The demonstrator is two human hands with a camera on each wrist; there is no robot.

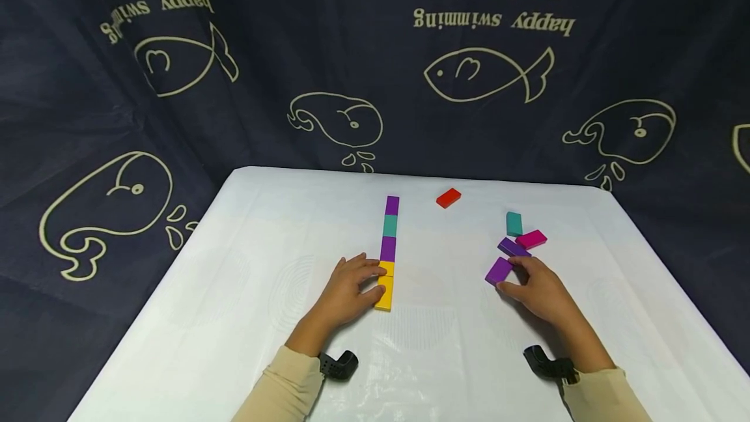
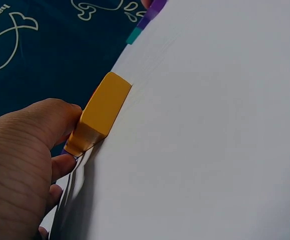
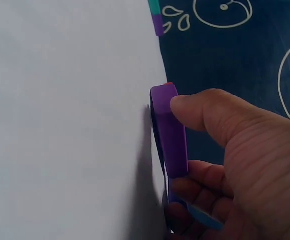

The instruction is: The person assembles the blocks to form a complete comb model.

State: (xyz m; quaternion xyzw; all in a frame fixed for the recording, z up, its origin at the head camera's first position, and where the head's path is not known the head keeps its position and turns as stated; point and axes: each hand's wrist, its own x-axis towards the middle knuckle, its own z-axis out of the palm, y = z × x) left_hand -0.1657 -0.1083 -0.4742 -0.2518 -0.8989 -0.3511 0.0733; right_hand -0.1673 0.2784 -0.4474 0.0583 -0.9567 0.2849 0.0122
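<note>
A straight row on the white table holds two yellow blocks (image 1: 384, 294) at its near end, then purple (image 1: 388, 249), teal (image 1: 390, 225) and purple (image 1: 392, 205) blocks. My left hand (image 1: 349, 290) rests against the left side of the yellow blocks, thumb by the nearest one; the left wrist view shows a yellow block (image 2: 104, 107) beside the thumb. Over on the right, my right hand (image 1: 541, 292) pinches a purple block (image 1: 499, 271) between thumb and finger. In the right wrist view, the thumb lies on the end of that purple block (image 3: 170, 132).
Just beyond my right hand lie a dark purple block (image 1: 513, 247), a pink block (image 1: 532, 239) and a teal block (image 1: 513, 224). A red block (image 1: 448, 198) sits near the far edge of the table (image 1: 316, 184). Dark printed cloth (image 1: 328, 25) hangs behind.
</note>
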